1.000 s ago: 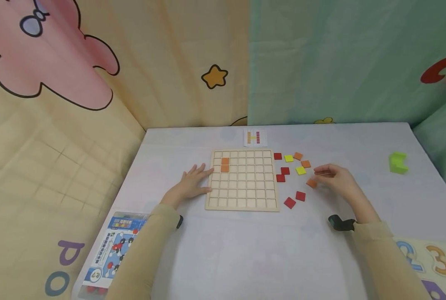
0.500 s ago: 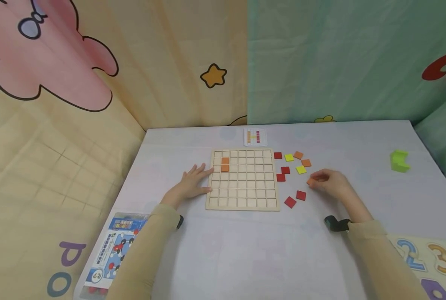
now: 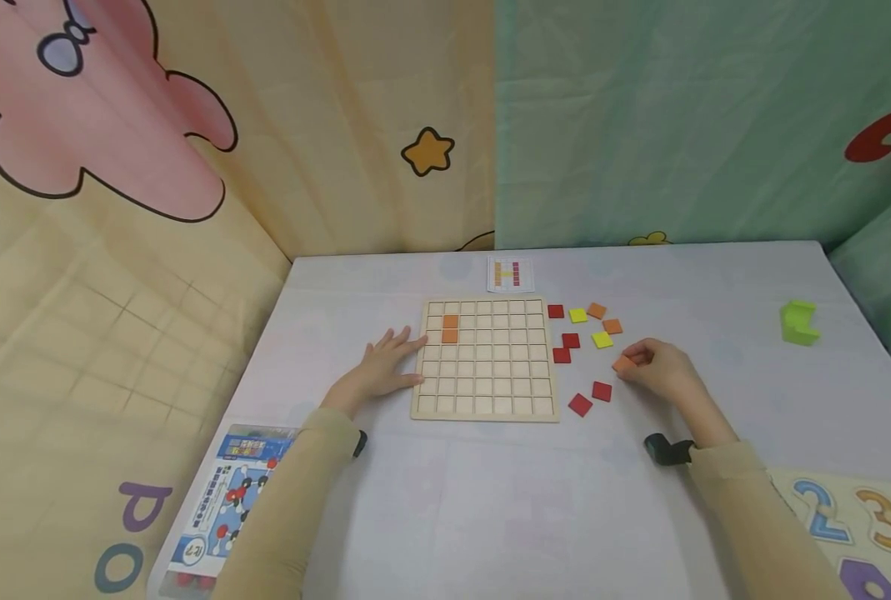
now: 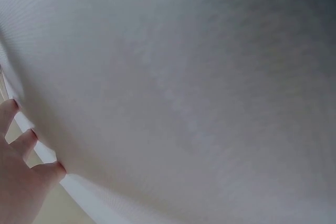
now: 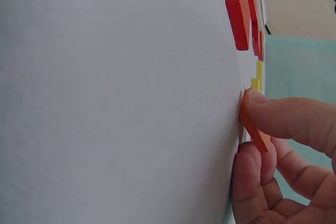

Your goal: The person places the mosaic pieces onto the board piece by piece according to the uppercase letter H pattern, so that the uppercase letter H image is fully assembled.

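My left hand (image 3: 377, 367) lies with spread fingers against the left edge of a wooden grid board (image 3: 490, 362). In the left wrist view, part of the left hand (image 4: 23, 166) shows on the white cloth. Two orange tiles (image 3: 450, 329) fill neighbouring cells in the board's upper left. Right of the board, my right hand (image 3: 666, 367) pinches an orange square tile (image 3: 624, 364) between thumb and fingers. The right wrist view shows that tile (image 5: 253, 121) tilted, close to the cloth, under the thumb.
Loose red tiles (image 3: 580, 405), yellow tiles (image 3: 602, 340) and orange tiles (image 3: 613, 327) lie between board and right hand. A pattern card (image 3: 511, 275) sits behind the board. A green block (image 3: 798, 323) stands far right, a boxed set (image 3: 227, 500) front left, a number sheet (image 3: 858, 517) front right.
The right hand has moved slightly left and closed its thumb and fingers on the orange tile, which now looks tilted. The left hand has stayed at the board's edge.
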Demonstrator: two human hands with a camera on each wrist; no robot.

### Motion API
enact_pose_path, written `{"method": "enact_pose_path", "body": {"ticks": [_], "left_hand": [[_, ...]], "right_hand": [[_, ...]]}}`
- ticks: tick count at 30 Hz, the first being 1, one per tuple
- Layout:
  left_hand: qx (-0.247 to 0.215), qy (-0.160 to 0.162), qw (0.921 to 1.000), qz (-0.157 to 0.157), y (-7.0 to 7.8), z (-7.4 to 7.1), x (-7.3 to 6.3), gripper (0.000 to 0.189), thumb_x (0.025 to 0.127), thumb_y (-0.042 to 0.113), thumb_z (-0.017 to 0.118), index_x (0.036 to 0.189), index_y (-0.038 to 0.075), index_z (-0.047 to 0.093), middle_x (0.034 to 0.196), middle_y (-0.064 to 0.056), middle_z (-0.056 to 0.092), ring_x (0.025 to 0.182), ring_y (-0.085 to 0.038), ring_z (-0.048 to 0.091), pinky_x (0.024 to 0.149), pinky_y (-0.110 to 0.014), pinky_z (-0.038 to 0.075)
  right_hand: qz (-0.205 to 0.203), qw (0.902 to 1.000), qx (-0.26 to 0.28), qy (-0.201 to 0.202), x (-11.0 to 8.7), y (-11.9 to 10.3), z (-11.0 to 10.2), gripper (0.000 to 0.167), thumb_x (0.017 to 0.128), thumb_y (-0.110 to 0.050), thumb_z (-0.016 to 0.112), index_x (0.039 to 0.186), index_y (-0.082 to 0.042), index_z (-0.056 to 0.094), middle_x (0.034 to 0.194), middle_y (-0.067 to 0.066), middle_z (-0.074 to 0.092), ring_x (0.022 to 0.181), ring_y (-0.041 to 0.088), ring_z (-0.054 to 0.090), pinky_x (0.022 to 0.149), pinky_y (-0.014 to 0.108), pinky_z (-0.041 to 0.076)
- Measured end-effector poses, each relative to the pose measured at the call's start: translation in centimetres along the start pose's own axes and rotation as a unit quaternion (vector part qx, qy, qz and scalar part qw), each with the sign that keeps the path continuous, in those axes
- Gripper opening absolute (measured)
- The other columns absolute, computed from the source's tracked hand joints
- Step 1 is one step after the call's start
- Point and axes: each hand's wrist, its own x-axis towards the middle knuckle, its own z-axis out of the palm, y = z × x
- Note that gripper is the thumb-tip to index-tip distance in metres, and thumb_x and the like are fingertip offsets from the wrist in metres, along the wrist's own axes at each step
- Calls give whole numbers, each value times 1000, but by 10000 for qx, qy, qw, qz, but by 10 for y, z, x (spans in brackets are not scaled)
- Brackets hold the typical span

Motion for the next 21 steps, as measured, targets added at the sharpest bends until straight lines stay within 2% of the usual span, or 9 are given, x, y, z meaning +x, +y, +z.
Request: {"method": "enact_pose_path", "body": {"ticks": [5, 11, 16, 21], "left_hand": [[-29, -10, 10000, -8, 0, -1, 0, 77, 93, 41, 65, 157, 24, 27, 166, -13, 8, 152, -41, -2, 116, -70, 0], [24, -55, 10000, 20, -3, 0, 1, 77, 94, 42, 64, 157, 23, 26, 166, -14, 7, 152, -42, -2, 116, -71, 0], [-6, -38, 10000, 85, -4, 1, 1, 77, 93, 42, 65, 157, 23, 26, 166, -14, 7, 152, -43, -3, 115, -71, 0], [-7, -12, 10000, 84, -3, 0, 2, 77, 93, 43, 64, 157, 23, 26, 166, -14, 7, 152, -43, -3, 115, -71, 0]], "right_hand": [[61, 9998, 198, 57, -1, 2, -1, 41, 92, -19, 68, 124, 4, 54, 116, 25, 58, 102, 37, 54, 82, 38, 54], [-119, 9982, 586, 42, -3, 0, 0, 43, 94, -23, 67, 125, 4, 55, 116, 25, 61, 103, 34, 57, 76, 25, 50], [-195, 9939, 1086, 5, -2, -22, 8, 43, 95, -26, 66, 127, 1, 55, 120, 23, 61, 105, 30, 58, 79, 21, 52], [-513, 9915, 1184, -154, 1, -57, 16, 41, 95, -26, 65, 126, 0, 57, 122, 22, 60, 106, 30, 59, 90, 32, 54]]}}
